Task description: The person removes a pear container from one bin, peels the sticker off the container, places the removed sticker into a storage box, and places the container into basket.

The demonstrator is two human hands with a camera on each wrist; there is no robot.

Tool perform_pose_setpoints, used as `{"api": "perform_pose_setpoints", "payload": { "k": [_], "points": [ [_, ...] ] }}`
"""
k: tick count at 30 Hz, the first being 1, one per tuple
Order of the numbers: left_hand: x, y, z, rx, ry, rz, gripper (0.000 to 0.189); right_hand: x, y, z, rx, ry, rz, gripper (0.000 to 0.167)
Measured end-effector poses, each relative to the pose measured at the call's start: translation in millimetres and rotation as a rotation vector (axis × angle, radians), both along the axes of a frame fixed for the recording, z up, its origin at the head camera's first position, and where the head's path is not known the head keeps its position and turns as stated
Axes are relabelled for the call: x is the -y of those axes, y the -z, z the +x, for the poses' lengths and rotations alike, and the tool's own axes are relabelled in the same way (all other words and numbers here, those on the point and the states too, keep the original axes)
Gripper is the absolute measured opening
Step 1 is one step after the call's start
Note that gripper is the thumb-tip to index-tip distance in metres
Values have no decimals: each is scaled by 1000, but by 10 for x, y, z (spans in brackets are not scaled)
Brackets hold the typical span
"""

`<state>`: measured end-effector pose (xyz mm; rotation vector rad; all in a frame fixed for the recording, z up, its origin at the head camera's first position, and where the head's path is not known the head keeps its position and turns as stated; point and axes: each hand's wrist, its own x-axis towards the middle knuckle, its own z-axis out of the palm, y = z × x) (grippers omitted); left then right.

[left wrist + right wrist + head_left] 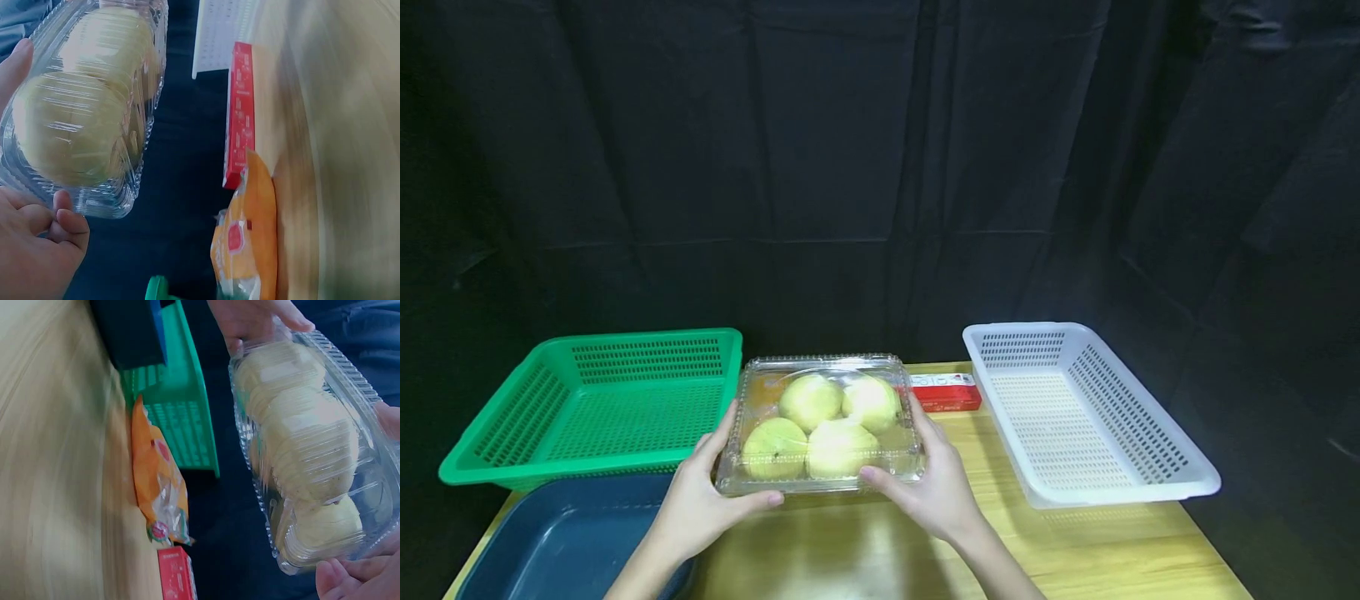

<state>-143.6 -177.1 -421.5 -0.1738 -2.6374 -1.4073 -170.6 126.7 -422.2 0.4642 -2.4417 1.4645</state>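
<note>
A clear plastic clamshell box (823, 367) with several pale yellow-green round fruits (811, 402) inside is held up above the table. On its left side my left hand (700, 500) grips it, thumb along the near edge. My right hand (936, 483) grips the opposite side, its thumb also on the near edge. The lid looks closed. In the left wrist view, the box (94, 125) is tilted and apart from the wooden surface. Both hands also show around the box (306, 450) in the right wrist view.
A green basket (625, 458) stands at left, with a dark blue basin (587, 533) in front of it. At right is a white basket (1022, 450). A red box (951, 396) and an orange packet (259, 225) lie at the back of the wooden table (1075, 558).
</note>
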Motion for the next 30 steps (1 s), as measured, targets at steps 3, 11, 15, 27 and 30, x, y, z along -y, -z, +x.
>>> {"api": "perform_pose_setpoints", "payload": {
  "k": [3, 11, 15, 27, 30],
  "points": [
    [65, -10, 25, 8, -14, -5, 128, 69, 8, -4, 10, -9, -6, 112],
    [225, -30, 30, 67, -22, -28, 126, 226, 1, -14, 11, -14, -19, 111],
    [321, -25, 28, 80, -31, -33, 126, 322, -10, -33, 13, -23, -26, 112],
    [621, -6, 52, 5, -53, -86, 123, 643, 5, -119, -21, -83, -57, 111],
    [689, -4, 44, -8, -56, -103, 121, 708, 12, -158, -32, -97, -58, 111]
  ]
}}
